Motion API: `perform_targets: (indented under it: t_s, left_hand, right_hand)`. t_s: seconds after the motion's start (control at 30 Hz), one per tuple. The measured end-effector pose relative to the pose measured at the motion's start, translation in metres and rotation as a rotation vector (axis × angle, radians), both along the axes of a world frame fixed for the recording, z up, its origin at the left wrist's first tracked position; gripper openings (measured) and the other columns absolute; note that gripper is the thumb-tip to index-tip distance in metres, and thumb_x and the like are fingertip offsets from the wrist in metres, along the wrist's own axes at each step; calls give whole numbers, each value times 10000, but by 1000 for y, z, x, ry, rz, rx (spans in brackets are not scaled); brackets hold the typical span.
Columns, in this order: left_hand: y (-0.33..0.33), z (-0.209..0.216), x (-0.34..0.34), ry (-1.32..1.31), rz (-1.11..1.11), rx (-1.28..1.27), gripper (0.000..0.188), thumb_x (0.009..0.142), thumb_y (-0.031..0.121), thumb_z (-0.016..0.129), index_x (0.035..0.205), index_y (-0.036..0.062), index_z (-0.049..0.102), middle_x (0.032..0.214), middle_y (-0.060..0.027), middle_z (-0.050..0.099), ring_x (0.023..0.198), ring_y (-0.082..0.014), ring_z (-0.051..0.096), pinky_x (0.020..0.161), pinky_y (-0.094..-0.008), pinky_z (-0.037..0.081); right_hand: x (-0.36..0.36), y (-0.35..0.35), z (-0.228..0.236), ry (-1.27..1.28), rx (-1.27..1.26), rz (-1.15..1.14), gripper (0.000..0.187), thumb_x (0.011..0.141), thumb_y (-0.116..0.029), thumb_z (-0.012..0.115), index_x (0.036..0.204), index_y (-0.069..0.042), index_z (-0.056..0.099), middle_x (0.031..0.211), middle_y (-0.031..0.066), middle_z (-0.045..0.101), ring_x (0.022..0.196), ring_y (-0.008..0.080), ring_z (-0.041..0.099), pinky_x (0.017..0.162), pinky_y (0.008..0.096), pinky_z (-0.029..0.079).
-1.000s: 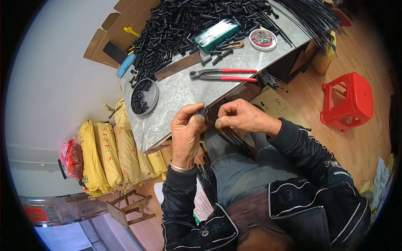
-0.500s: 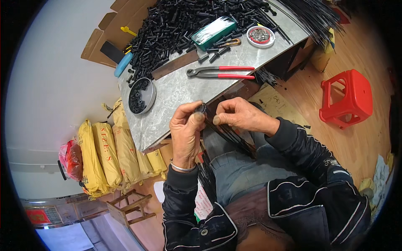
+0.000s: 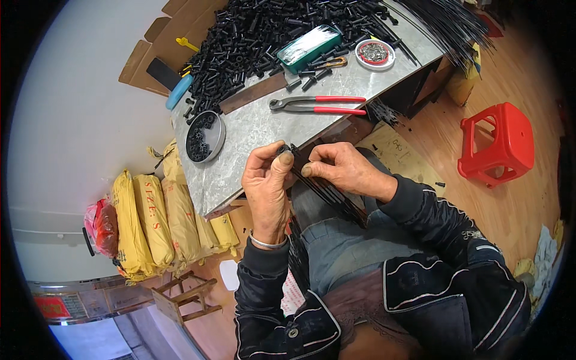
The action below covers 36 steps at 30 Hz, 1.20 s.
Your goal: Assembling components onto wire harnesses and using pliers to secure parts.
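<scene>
Head: left hand point(image 3: 267, 195) around black fitting point(image 3: 286, 149), right hand point(image 3: 351, 173), hold unclear (table point(image 3: 243, 133), pliers point(image 3: 336, 110) beyond)

Wall point(image 3: 90, 108): pale, left of the left hand point(image 3: 266, 189)
Floor point(image 3: 447, 135): woodgrain, right of the right hand point(image 3: 354, 171)
Stool point(image 3: 516, 141): bright red, that side too!
Table point(image 3: 252, 129): grey, ahead of both

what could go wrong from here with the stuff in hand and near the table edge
The small black part is held in a pinch by the left hand, so it might slip and drop. The red-handled pincers lie with their handle ends close to the edge of the grey table; a stray knock could send them off. The open white dish of small metal pieces also sits near that edge, so a bump might spill it.
</scene>
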<state>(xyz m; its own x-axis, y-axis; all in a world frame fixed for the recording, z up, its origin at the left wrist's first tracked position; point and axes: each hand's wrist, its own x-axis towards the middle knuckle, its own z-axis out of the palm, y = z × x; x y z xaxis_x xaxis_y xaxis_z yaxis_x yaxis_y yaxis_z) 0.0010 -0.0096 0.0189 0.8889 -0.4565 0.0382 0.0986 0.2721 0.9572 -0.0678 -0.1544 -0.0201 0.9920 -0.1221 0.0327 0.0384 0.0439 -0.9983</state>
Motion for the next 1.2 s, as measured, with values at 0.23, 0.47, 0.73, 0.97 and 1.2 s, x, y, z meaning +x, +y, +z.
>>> perform_targets:
  t_s: [0.23, 0.47, 0.73, 0.97, 1.2]
  left_hand:
    - [9, -7, 2, 55, -117, -73, 260, 817, 103, 740, 1039, 31, 626, 888, 8, 602, 697, -39, 503, 574, -162, 394]
    - [17, -8, 7, -89, -506, -126, 298, 773, 148, 775, 1004, 66, 606, 1056, -88, 558, 824, -170, 602, 764, -283, 513]
    - [14, 14, -8, -17, -746, -21, 425, 552, 58, 859, 923, 23, 654, 842, -146, 649, 786, -254, 647, 760, -336, 517]
    - [1, 32, -8, -94, -985, -14, 449, 487, 146, 889, 839, -64, 704, 793, -187, 689, 742, -270, 667, 723, -329, 502]
    - [3, 26, -4, -115, -1081, -44, 416, 529, 188, 880, 825, -49, 710, 803, -176, 693, 755, -252, 669, 701, -332, 511]
  right_hand:
    - [-3, -17, 20, 224, 116, 182, 247, 840, -246, 697, 759, -21, 638, 655, -25, 573, 615, 52, 485, 572, 242, 422]
    - [2, -30, 11, 217, 98, 488, 221, 781, -240, 743, 786, -34, 664, 679, -17, 591, 605, 68, 514, 593, 235, 444]
    - [0, -29, 1, 173, 277, 827, 205, 732, -131, 764, 879, -8, 694, 754, 44, 669, 686, 108, 613, 645, 248, 495]
    - [2, -19, -7, 117, 212, 1119, 217, 677, -48, 800, 847, 26, 686, 755, 71, 678, 689, 140, 636, 631, 262, 520]
    - [-6, -24, 11, 182, 277, 1085, 209, 680, -70, 805, 837, 14, 694, 737, 54, 680, 697, 112, 620, 629, 255, 505]
